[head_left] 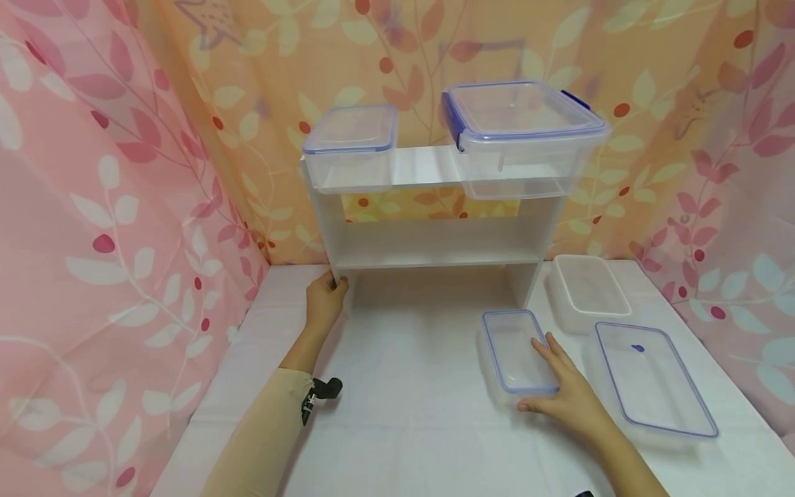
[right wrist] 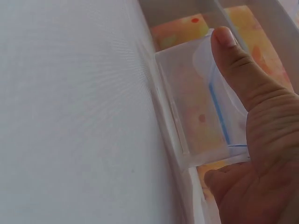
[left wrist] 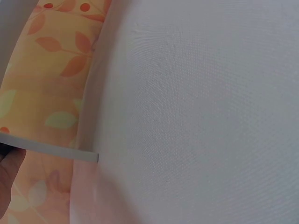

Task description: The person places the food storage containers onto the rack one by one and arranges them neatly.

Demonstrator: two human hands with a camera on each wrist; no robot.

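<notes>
A white two-tier shelf [head_left: 435,245] stands at the back of the white-covered table. My left hand [head_left: 324,301] grips the lower part of its left side panel, with the panel edge between thumb and fingers; in the left wrist view only a bit of that hand [left wrist: 9,179] shows by the panel [left wrist: 56,149]. On the table before the shelf's right side lies a clear food container [head_left: 514,348] with a blue-rimmed lid. Over its right edge and near corner my right hand [head_left: 568,397] is spread, thumb straight. Whether the fingertips touch it I cannot tell.
On the shelf top sit a smaller clear container [head_left: 350,162] at left and a large one [head_left: 528,114] with blue clips at right. A white-rimmed container [head_left: 590,286] and a wide blue-rimmed one [head_left: 658,379] lie at the table's right. Patterned curtains [head_left: 112,228] enclose the table.
</notes>
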